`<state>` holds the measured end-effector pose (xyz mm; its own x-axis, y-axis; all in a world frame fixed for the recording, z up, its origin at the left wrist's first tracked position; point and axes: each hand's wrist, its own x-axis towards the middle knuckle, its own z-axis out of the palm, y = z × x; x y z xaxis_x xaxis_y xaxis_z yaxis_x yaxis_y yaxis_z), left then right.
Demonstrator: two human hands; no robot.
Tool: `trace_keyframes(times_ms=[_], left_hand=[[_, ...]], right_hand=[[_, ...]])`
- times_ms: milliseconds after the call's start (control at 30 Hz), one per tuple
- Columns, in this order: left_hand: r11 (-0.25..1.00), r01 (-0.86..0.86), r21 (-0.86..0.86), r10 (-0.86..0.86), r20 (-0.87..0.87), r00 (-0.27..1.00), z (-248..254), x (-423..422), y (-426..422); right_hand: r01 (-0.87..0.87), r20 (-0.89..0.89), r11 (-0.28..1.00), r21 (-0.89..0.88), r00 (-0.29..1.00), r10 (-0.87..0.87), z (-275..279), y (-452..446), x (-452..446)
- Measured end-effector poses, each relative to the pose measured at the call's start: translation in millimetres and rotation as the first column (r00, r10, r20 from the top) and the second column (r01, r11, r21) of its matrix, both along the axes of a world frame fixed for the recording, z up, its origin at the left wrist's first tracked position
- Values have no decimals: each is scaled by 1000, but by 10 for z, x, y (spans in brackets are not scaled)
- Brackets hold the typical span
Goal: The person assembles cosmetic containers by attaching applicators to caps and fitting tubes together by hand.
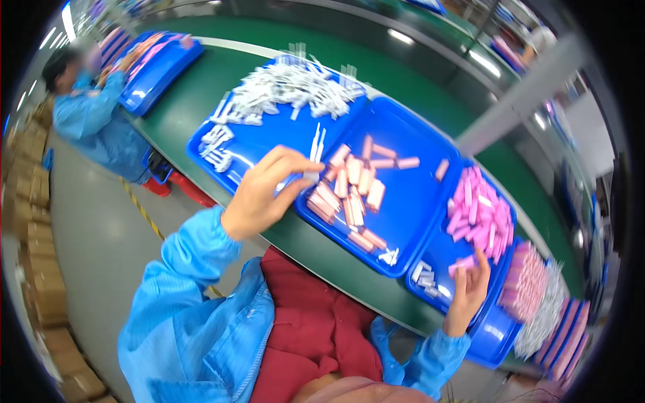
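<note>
My left hand (263,191) is closed in a pinch on a white two-pronged plastic piece (317,144), its prongs pointing up, over the border between two blue trays. Beside it, pale pink blocks (355,176) lie loose in the middle blue tray (410,221). At the right, my right hand (469,292) pinches a small pink piece (461,265) above the smaller blue tray (440,252). A heap of brighter pink pieces (478,211) fills the back of that tray. A few small white parts (424,277) lie at its front.
White pronged pieces (289,87) are heaped in the left blue tray (259,138). The trays stand on a green bench (302,235). Stacked pink pieces (523,282) and bagged white pieces (541,309) are at the right. A person in blue (94,121) works at the far left. Cardboard boxes (47,275) line the floor.
</note>
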<state>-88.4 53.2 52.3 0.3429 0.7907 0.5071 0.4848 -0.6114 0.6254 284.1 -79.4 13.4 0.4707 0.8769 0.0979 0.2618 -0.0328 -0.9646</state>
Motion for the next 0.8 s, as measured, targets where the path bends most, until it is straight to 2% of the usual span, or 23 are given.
trace_keyframes(times_ms=[33,100,133,200,300,400,500,600,700,800], left_hand=[[994,102,-47,-98,84,992,-32,82,-103],[903,350,-250,-179,523,833,-269,364,-311],[865,430,-257,-238,546,803,-331,475,-382],[756,558,-341,-223,668,710,-421,682,-529],[613,671,-417,-194,744,639,-443,856,-686],[545,703,-457,-152,771,619,-483,909,-746],[497,735,-462,-113,805,582,-502,937,-763],[504,702,-502,-73,786,614,-484,976,-783],[504,706,-497,-40,803,594,-483,981,-811],[489,732,-474,-81,811,579,-545,951,-785]], right_hand=[[-6,-45,1000,5,999,6,54,44,-98],[-28,-279,999,17,960,31,94,161,-309],[-77,-423,996,36,902,85,54,201,-365],[-118,-626,989,89,766,147,21,278,-515],[-96,-759,987,130,631,161,-20,290,-607],[-78,-760,988,137,632,155,2,248,-625],[-147,-728,978,150,653,209,-54,203,-601],[-165,-715,973,161,660,230,-75,179,-577],[-77,-717,985,158,677,168,-117,210,-528],[-180,-719,973,145,656,228,-120,172,-558]])
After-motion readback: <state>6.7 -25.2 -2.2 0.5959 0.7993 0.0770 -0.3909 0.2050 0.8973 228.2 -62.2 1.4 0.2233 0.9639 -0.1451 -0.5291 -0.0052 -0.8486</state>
